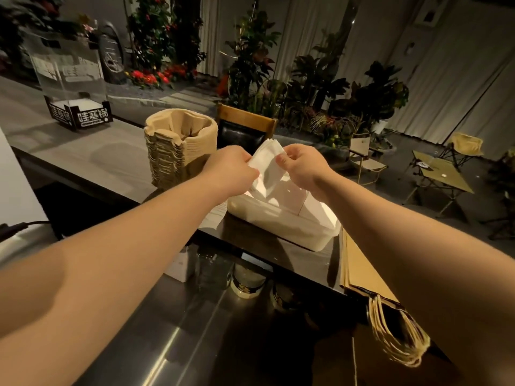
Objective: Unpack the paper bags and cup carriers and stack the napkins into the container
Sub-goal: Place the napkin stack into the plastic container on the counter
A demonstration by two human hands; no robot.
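Note:
Both hands hold a small bundle of white napkins (266, 165) above a white rectangular container (289, 232) on the dark counter. My left hand (232, 168) grips the bundle's left edge and my right hand (302, 162) pinches its right edge. More white napkins (312, 207) stand inside the container. A tall stack of brown pulp cup carriers (178, 146) stands just left of the hands. Flat brown paper bags (362, 268) with twisted handles (395, 335) lie to the right, partly under my right forearm.
A clear acrylic sign in a black base (78, 107) stands at the far left of the counter. A wooden chair back (245, 126) is behind the counter. Below the counter edge, a steel surface (156, 330) holds jars. Plants, folding chairs and a low table fill the room beyond.

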